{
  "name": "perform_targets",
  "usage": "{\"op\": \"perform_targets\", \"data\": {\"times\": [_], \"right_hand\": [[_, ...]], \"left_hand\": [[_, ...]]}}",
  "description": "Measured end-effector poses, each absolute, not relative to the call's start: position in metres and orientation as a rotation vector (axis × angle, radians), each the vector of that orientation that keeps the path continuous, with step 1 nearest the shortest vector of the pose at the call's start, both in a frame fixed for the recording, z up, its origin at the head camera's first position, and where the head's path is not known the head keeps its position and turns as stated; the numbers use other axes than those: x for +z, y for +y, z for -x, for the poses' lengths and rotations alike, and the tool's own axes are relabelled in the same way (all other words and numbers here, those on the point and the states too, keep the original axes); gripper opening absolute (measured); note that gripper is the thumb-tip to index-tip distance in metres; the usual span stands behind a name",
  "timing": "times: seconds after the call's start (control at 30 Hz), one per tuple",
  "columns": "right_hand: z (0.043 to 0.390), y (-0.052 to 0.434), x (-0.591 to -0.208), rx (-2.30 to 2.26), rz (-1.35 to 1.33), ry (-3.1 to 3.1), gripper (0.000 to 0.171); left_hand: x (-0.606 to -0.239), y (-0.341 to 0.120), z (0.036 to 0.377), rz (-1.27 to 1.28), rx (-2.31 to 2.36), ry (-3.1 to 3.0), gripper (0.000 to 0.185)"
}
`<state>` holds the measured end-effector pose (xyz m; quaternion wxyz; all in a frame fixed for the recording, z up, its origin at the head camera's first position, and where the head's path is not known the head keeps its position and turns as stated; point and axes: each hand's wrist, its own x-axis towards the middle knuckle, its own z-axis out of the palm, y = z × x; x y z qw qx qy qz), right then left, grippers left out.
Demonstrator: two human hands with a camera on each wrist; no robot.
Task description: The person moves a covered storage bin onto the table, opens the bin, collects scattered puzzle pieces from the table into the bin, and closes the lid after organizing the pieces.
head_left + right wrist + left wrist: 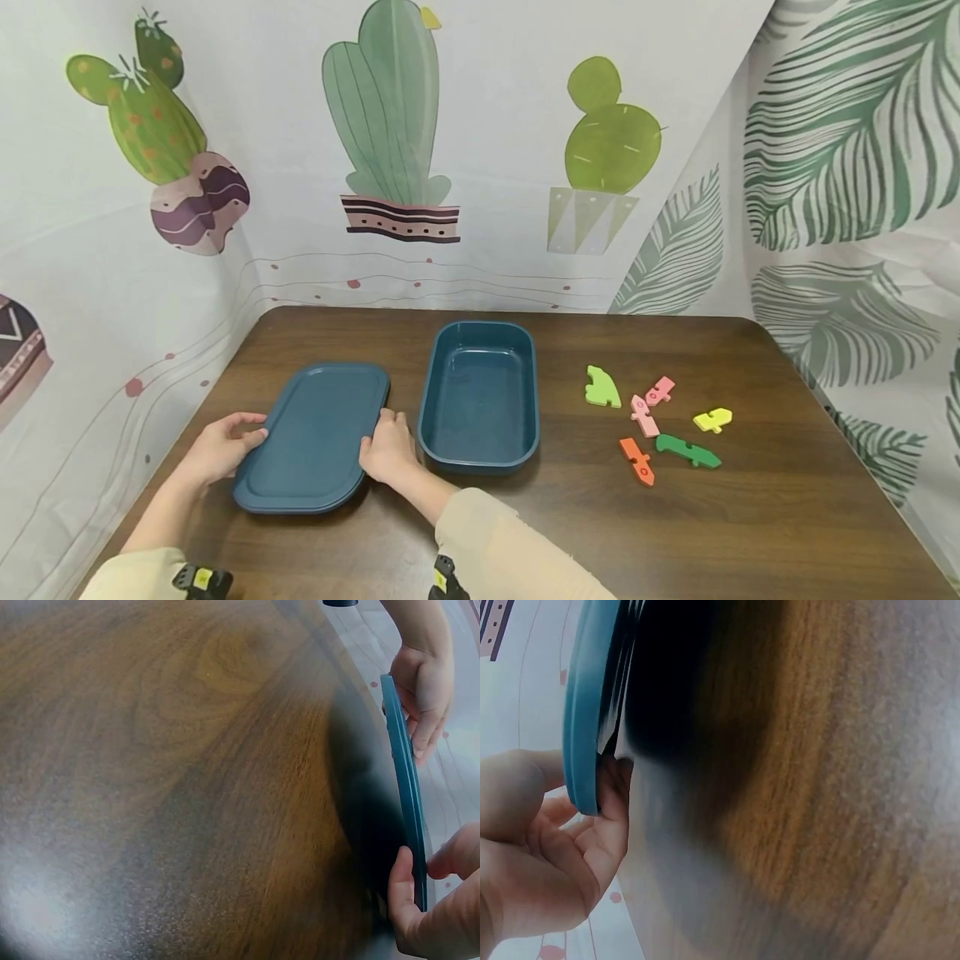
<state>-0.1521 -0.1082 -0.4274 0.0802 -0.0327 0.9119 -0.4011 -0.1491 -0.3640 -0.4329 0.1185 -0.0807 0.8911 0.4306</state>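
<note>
A dark teal flat lid [315, 433] lies on the left part of the brown table [750, 517], held at both short ends. My left hand [228, 442] grips its left edge, thumb on top and fingers underneath. My right hand [387, 446] grips its right edge. The left wrist view shows the lid's rim [581, 712] pinched by the left hand [555, 840]. In the right wrist view the lid [405, 787] appears edge-on over a dark shadow, between my right hand [431, 907] and left hand [420, 682]. An open, empty teal container [480, 396] stands just right of the lid.
Several small foam puzzle pieces lie to the right of the container: light green [602, 388], two pink [643, 415], yellow [712, 419], dark green [687, 451] and orange [637, 460]. Cloth walls printed with cacti and leaves close off the table's back and sides.
</note>
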Motion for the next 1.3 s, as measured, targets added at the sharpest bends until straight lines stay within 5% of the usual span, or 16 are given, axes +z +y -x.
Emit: {"op": "perform_targets", "data": {"times": [1.3], "right_hand": [[0.146, -0.109, -0.432, -1.223, 0.054, 2.695, 0.047]], "left_hand": [[-0.427, -0.350, 0.148, 0.269, 0.844, 2.858, 0.042]]}}
